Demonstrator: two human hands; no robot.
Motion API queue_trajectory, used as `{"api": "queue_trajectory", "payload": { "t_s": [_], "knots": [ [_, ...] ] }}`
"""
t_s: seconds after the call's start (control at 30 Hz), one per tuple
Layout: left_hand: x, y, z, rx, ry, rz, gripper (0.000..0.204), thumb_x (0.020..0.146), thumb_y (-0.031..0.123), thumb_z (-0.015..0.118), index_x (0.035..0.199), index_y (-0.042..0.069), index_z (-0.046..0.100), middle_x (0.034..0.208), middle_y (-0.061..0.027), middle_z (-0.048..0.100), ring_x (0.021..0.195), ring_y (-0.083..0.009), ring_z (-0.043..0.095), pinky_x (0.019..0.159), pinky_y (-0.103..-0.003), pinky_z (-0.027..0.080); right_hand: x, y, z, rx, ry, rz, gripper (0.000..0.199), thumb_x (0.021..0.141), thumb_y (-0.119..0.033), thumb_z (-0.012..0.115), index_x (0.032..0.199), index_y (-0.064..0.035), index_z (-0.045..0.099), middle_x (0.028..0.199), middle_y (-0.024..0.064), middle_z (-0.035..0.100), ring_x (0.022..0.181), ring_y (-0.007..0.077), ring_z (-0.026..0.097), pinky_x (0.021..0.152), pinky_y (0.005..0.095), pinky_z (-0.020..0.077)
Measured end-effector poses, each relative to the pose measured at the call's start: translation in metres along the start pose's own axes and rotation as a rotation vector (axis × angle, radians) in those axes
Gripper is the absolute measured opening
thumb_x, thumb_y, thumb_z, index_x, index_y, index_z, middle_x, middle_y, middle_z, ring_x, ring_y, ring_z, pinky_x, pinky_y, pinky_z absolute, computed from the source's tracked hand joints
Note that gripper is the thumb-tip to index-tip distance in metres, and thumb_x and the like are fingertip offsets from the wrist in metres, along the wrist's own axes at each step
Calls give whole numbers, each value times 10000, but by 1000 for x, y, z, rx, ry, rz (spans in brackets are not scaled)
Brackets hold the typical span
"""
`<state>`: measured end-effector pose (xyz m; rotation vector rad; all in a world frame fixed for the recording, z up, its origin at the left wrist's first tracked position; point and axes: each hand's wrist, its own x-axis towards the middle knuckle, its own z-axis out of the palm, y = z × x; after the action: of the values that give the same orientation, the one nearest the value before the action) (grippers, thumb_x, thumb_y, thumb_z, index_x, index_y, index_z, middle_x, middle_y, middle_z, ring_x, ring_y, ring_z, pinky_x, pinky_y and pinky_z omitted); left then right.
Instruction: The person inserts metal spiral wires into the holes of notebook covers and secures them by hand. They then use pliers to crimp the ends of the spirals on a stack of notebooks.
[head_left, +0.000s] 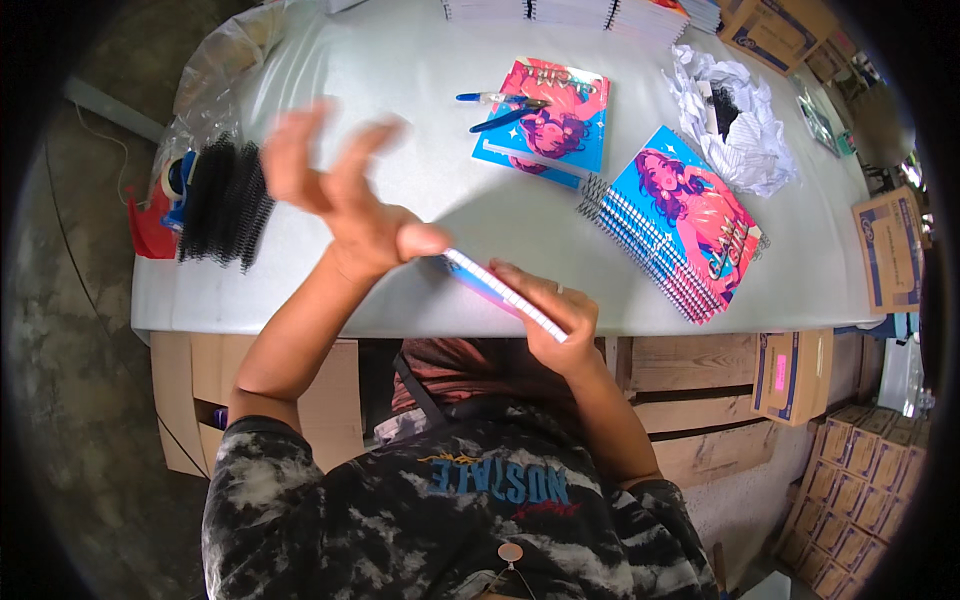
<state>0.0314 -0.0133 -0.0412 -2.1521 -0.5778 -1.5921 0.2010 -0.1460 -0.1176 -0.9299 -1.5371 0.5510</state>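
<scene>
Notebook in hand: from the head view I see an unbound notebook (500,292) held edge-on at the near edge of the white table (420,70), its punched edge facing up.
Right hand: my right hand (555,318) is clamped on the notebook from below and behind, fingers wrapped over its top edge.
Left hand: my left hand (340,195) is blurred, fingers spread apart, holding nothing; only the heel of the palm sits at the notebook's far-left corner. I cannot tell whether it truly touches.
Coils: a heap of black spiral coils (225,205) lies left of the notebook, near the table's left edge, with a tape dispenser (178,180) just beside it.
Bound stack: a fanned stack of spiral-bound notebooks (675,235) lies right of the held notebook and beyond it; these already carry coils, so I judge them finished.
Other copy: one more notebook (548,120) lies flat beyond the held one, with blue-handled pliers (505,110) resting on its left part.
Scrap: crumpled white paper (735,125) sits far right beyond the bound stack.
Progress: I judge several copies done; the one in hand shows no coil yet, so its binding looks not yet begun, and plenty of coils remain.
Surroundings: cardboard boxes (885,250) stand right of the table.
</scene>
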Motion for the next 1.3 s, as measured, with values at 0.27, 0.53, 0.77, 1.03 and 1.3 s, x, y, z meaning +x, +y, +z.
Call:
{"api": "queue_trajectory", "payload": {
  "t_s": [0.27,0.53,0.77,1.03,1.3],
  "knots": [
    [-74,34,-28,-19,-259,299,974,836,710,226,1283,-150,324,1429,-298,146,1293,-510,154,1017,-629,93,5,0,0,-70,20,-144,318,722,104,565,1029,47,621,1009,185,648,926,293,649,794,344,524],
    [-101,53,-32,-249,-520,284,1160,655,869,300,1345,-63,292,1336,-344,284,1284,-514,172,1013,-622,124,11,2,1,-88,41,-165,287,742,115,532,1006,55,627,988,186,656,918,295,654,792,364,526],
    [-92,42,-11,-171,-562,-163,1177,649,854,369,1327,-104,271,1369,-401,141,1295,-531,110,1014,-637,58,14,3,3,-70,-4,-142,293,744,105,553,1023,48,621,1008,189,649,947,290,644,806,350,523],
    [-76,18,-3,-100,-336,-11,1217,635,861,379,1399,-55,140,1442,-309,47,1329,-491,43,1032,-617,45,16,1,4,-76,-43,-162,350,702,94,588,1044,30,620,1026,166,647,919,281,650,781,335,526],
    [-25,40,-5,8,-183,123,1096,686,828,354,1367,-28,282,1403,-347,139,1327,-489,67,1046,-596,18,10,5,8,-93,-49,-195,413,692,70,610,1097,-10,602,1066,135,636,937,273,640,793,356,519]
  ]
}}
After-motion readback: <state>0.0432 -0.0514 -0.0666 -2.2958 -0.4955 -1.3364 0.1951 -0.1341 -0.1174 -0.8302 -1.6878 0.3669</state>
